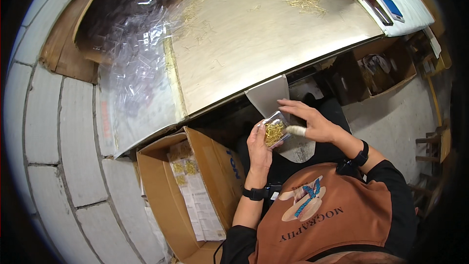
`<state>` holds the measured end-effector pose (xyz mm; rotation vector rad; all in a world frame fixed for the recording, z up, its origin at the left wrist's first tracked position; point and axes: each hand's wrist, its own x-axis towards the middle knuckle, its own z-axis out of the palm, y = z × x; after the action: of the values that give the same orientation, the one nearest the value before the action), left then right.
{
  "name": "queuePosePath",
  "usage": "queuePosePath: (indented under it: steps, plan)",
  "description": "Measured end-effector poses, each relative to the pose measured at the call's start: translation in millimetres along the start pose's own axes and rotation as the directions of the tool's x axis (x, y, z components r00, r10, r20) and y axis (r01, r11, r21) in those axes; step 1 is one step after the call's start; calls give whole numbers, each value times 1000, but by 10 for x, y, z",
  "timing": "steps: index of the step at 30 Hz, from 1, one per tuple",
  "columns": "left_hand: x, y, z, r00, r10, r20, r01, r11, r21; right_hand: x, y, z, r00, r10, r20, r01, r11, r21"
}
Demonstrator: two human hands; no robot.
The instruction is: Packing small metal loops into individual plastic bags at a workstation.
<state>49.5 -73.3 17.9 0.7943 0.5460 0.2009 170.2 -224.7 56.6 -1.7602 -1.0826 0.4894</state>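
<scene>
My left hand (259, 147) is closed around a small clear plastic box (275, 131), held above my lap. Many thin gold-coloured pieces, like pins, fill it; their exact kind is too small to tell. On the box's other side, my right hand (315, 124) has its fingers stretched out and apart. Its thumb, wrapped in pale tape, lies close to the box's edge; whether it touches is hard to see. Beyond both hands, a white sheet (270, 95) hangs at the table's front edge.
Loose gold pieces (307, 1) lie scattered on the pale tabletop (273, 44). Clear plastic boxes (139, 44) are heaped at its left. Below stands an open cardboard carton (202, 186) with filled boxes (184, 167) inside. A blue-topped device (392, 8) rests at the far right.
</scene>
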Motion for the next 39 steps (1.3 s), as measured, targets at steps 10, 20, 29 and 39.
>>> queuePosePath:
  steps: [10, 20, 29, 39]
  plan:
    - [58, -44, 66, 1000, 20, 11, -20, 999, -43, 55, -14, 199, 991, -67, 115, 95, 964, -249]
    - [113, 134, 8, 992, -53, 111, 40, 992, 122, 140, -68, 240, 998, 38, 58, -38, 999, -2]
    - [123, 65, 38, 1000, 1, 30, -3, 998, 68, 215, 0, 232, 999, 44, 12, -43, 994, -98]
    - [156, 83, -3, 992, 99, -83, -104, 993, -54, 133, -167, 277, 963, -145, 227, 256, 760, -597]
